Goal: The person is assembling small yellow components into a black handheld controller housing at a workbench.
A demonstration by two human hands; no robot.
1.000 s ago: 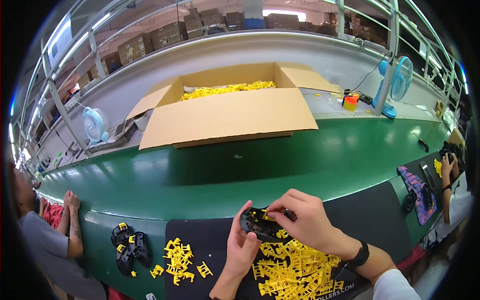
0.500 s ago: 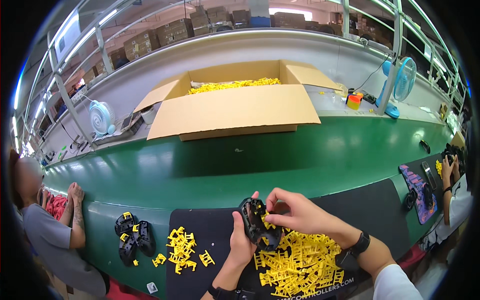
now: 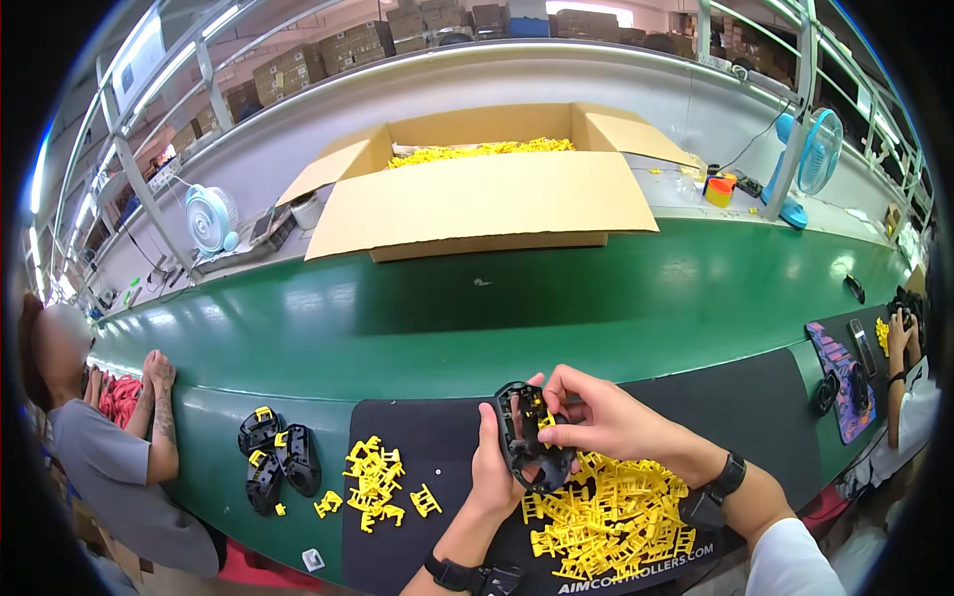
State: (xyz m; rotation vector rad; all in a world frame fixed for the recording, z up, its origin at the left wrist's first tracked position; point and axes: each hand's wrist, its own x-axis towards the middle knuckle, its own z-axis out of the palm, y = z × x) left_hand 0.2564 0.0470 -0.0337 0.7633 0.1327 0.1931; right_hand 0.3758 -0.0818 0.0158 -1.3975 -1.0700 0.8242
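Observation:
My left hand (image 3: 489,475) grips a black plastic shell (image 3: 513,442), shaped like half of a game controller, tilted with its hollow inner side showing. Against its right side, my right hand (image 3: 618,425) pinches a small yellow plastic bracket (image 3: 546,427), partly hidden by the fingers. Below both hands, a large heap of yellow brackets (image 3: 608,519) lies on the black mat (image 3: 686,402). A smaller heap of yellow brackets (image 3: 375,484) sits to the left. Further left, several black shells (image 3: 299,463) rest together on the green table, with yellow brackets on them.
A big open cardboard box (image 3: 477,204) of yellow brackets stands at the back of the green table (image 3: 437,333). Blue fans (image 3: 210,221) flank it. One person (image 3: 124,477) sits at the left with hands together; another person's hands (image 3: 902,338) work at the far right.
The whole view has shifted slightly, moving the scene right. Both hands stay at the shell, which is turned a little; the right fingers remain at its right side with the yellow bracket.

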